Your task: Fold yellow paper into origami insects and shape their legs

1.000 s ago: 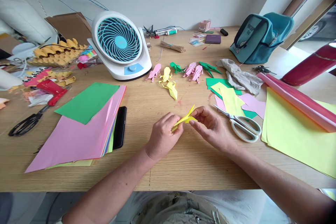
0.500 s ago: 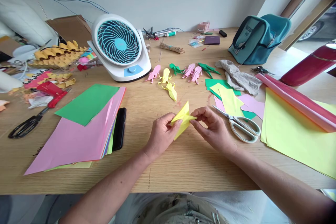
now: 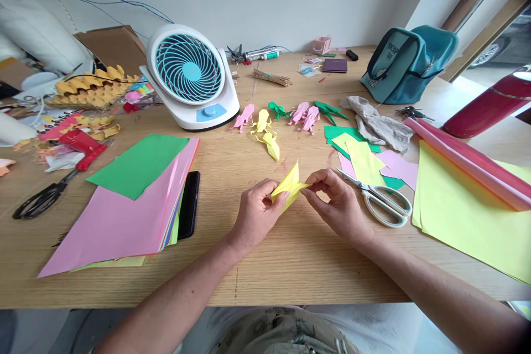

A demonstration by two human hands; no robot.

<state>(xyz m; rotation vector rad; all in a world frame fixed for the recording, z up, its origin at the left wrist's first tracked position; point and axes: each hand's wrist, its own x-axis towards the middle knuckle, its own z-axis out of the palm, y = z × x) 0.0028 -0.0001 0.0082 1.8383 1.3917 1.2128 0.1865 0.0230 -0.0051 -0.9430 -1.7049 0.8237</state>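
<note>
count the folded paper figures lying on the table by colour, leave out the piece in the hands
Pink paper figures: 3
Yellow paper figures: 2
Green paper figures: 2
Total: 7

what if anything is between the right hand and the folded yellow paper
Nothing visible: the right hand already has its fingertips at a pointed end of the folded yellow paper, and the left hand holds the opposite side.
</note>
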